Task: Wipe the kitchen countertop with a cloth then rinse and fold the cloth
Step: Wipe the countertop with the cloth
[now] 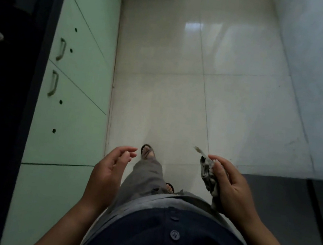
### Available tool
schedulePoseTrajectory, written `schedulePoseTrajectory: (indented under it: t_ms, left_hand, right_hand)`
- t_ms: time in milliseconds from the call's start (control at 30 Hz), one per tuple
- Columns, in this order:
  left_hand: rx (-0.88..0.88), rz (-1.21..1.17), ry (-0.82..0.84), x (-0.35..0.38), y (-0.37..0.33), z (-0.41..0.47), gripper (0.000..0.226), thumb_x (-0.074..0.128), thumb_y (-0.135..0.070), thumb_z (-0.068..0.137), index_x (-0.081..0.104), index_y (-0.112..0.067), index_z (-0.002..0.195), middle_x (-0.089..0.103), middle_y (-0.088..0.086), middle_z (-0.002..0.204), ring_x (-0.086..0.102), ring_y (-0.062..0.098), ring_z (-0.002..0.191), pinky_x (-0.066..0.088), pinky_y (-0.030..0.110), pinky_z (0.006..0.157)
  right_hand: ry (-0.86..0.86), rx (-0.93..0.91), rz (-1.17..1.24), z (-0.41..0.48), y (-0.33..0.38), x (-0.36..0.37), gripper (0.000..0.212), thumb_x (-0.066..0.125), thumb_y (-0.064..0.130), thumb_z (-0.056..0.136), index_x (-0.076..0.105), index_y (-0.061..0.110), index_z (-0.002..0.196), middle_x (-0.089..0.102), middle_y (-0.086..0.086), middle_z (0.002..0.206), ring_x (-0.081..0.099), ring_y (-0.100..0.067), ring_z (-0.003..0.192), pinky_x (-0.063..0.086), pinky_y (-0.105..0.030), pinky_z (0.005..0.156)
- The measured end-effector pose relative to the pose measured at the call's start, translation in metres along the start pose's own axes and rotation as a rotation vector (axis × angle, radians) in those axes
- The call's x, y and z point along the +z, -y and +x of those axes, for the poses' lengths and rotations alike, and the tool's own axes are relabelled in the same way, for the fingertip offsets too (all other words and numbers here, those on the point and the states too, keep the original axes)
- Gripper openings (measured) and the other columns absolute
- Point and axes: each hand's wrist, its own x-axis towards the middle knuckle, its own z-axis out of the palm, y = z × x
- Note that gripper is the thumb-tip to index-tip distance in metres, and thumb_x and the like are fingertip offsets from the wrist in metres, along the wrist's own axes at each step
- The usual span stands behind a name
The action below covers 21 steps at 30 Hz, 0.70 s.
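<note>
I look straight down at the floor and my own legs. My right hand (pixel 228 185) holds a crumpled grey cloth (pixel 208 175) in front of my waist; a frayed corner of it sticks up past my fingers. My left hand (pixel 111 167) hangs beside it with the fingers apart and nothing in it. The dark kitchen countertop (pixel 4 79) runs along the far left edge of the view, well away from both hands.
Pale green cabinet doors (pixel 74 89) with metal handles stand under the countertop at the left. A glossy white tiled floor (pixel 182 83) fills the middle. A grey wall (pixel 320 61) and a dark surface (pixel 290 202) lie to the right. Dim objects sit on the countertop.
</note>
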Motion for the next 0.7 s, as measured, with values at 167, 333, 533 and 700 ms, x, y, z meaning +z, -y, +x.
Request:
schedulePoseTrajectory:
  t_ms: [167,333,533,700]
  left_hand:
    - [-0.003,0.033,0.024,0.004,-0.024,0.088,0.03,0.042,-0.05,0.082,0.063,-0.033,0.095,0.068,-0.013,0.095,0.06,-0.007,0.091,0.042,0.002,0.072]
    - [0.022,0.024,0.053,0.003,-0.072,0.207,0.026,0.039,-0.042,0.085,0.062,-0.035,0.096,0.067,-0.013,0.098,0.059,-0.008,0.092,0.041,0.003,0.071]
    - [0.093,0.041,0.046,-0.01,-0.135,0.326,0.025,0.038,-0.041,0.087,0.06,-0.036,0.097,0.066,-0.013,0.097,0.059,-0.006,0.093,0.041,0.002,0.071]
    - [0.075,0.032,0.034,-0.01,-0.159,0.392,0.025,0.039,-0.04,0.087,0.061,-0.034,0.098,0.066,-0.013,0.096,0.059,-0.006,0.092,0.041,0.003,0.072]
  right_hand:
    - [-0.023,0.033,-0.015,0.081,0.021,0.0,0.02,0.051,0.037,0.091,0.066,0.029,0.101,0.068,0.009,0.099,0.061,0.006,0.087,0.042,-0.003,0.07]
    - [-0.022,-0.011,0.025,0.191,0.081,0.017,0.011,0.057,0.034,0.09,0.067,0.03,0.093,0.069,0.008,0.088,0.062,0.002,0.076,0.047,-0.01,0.067]
    - [-0.023,-0.131,-0.014,0.3,0.16,0.024,0.007,0.058,0.04,0.087,0.063,0.035,0.088,0.068,0.01,0.083,0.061,0.004,0.075,0.044,-0.005,0.064]
    - [-0.073,-0.128,-0.002,0.367,0.183,0.023,0.025,0.051,0.054,0.077,0.063,0.038,0.092,0.066,0.023,0.09,0.063,0.001,0.085,0.046,-0.008,0.073]
